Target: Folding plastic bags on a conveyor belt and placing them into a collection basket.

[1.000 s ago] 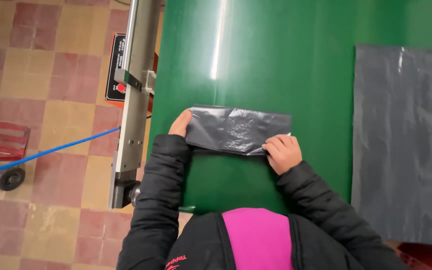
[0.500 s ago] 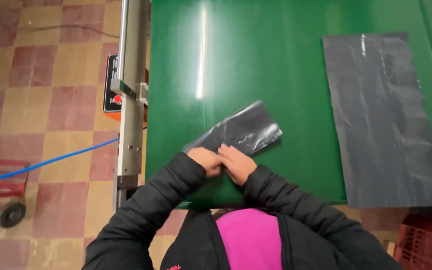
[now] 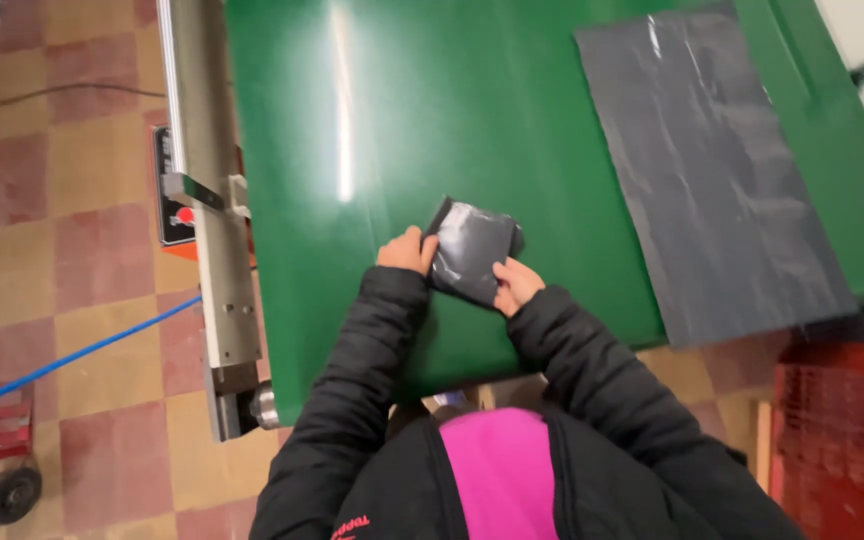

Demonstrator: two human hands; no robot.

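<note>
Nearest the camera, the person in a black jacket over a pink top is leaning over the near edge of a green table (image 3: 372,130). The left hand (image 3: 404,252) is pressing its curled fingers against the left edge of a folded black plastic bag (image 3: 472,252), and the right hand (image 3: 515,285) is pinching the packet's near right corner between thumb and fingers. The bag is lying flat on the table between the two hands, folded into a small, thick rectangle. It looks light, thin and soft, with a slick sheen, so the layers are likely to slide and spring open; holding it at the folded edges or corners should keep it together. Farther off, to the right, a second grey bag (image 3: 712,170) is lying spread out flat. At the left, a metal rail (image 3: 207,180) is running along the table's side, above the tiled floor (image 3: 52,150).
</note>
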